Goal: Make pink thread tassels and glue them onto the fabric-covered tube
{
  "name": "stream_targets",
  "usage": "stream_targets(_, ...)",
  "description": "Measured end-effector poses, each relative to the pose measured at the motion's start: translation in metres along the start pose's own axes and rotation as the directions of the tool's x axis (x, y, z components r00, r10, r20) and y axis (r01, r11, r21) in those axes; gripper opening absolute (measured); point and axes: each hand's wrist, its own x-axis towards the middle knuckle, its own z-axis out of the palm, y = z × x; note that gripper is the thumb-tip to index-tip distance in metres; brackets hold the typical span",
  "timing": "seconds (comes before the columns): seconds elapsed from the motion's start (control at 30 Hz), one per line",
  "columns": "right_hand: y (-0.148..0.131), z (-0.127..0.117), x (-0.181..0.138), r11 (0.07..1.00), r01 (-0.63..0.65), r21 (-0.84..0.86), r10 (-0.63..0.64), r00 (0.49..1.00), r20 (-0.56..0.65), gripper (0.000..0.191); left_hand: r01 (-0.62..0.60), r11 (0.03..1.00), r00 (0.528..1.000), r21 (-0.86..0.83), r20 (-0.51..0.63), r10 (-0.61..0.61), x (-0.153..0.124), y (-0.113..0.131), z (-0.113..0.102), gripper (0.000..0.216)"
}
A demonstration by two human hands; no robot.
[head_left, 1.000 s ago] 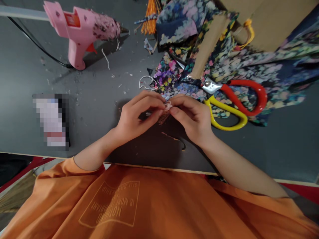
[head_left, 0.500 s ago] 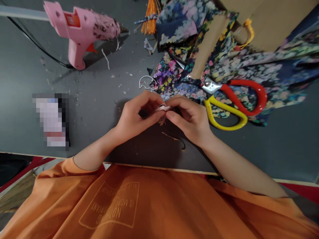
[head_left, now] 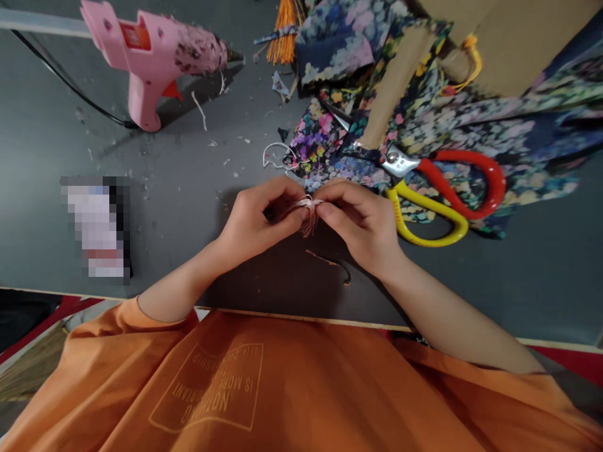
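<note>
A small pink tassel of threads (head_left: 308,212) sits between my two hands above the grey table (head_left: 188,188). My left hand (head_left: 257,220) pinches its left side with thumb and fingers curled closed. My right hand (head_left: 360,220) pinches its right side, fingers also closed. The loose thread ends hang down between my thumbs. Both hands hover just in front of the floral fabric (head_left: 424,113).
A pink glue gun (head_left: 151,53) with a black cord lies at the back left. Red and yellow handled scissors (head_left: 438,194) rest on the fabric to the right. Orange tassel threads (head_left: 285,28) lie at the back. A bent wire hook (head_left: 277,157), scraps and a blurred item (head_left: 97,226) lie nearby.
My fingers have shifted on the tassel, drawing its top tighter; the thread ends now hang more clearly between my thumbs. My arms have stayed in place.
</note>
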Motion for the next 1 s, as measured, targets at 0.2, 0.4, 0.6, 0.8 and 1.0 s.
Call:
stream_targets(0.2,-0.0003,0.0004,0.0002,1.0,0.016,0.012,-0.016,1.0,0.005,0.012,-0.042,0.995,0.999,0.094,-0.021,0.044,0.0002,0.0007,-0.0001,0.013)
stream_targets(0.4,0.002,-0.002,0.0002,1.0,0.021,0.009,-0.022,0.999,0.045,0.007,-0.05,0.997,0.999,0.059,-0.01,0.051,0.0,-0.0005,-0.0004,0.014)
stream_targets(0.6,0.0012,-0.0012,0.0011,1.0,0.03,-0.004,-0.03,0.999,0.044,0.008,-0.011,0.997,1.0,-0.082,-0.004,0.011,-0.0003,-0.0019,0.0004,0.009)
stream_targets(0.8,-0.0015,-0.0013,0.0009,1.0,-0.008,-0.01,0.008,0.999,0.038,0.01,0.023,0.992,1.0,-0.126,0.012,-0.022,-0.0002,0.0,0.0002,0.013)
stream_targets(1.0,-0.0012,-0.0018,-0.0005,1.0,-0.028,-0.011,0.028,0.999,0.029,0.01,0.031,0.989,0.999,-0.146,0.025,-0.028,-0.0006,0.0001,0.0003,0.012)
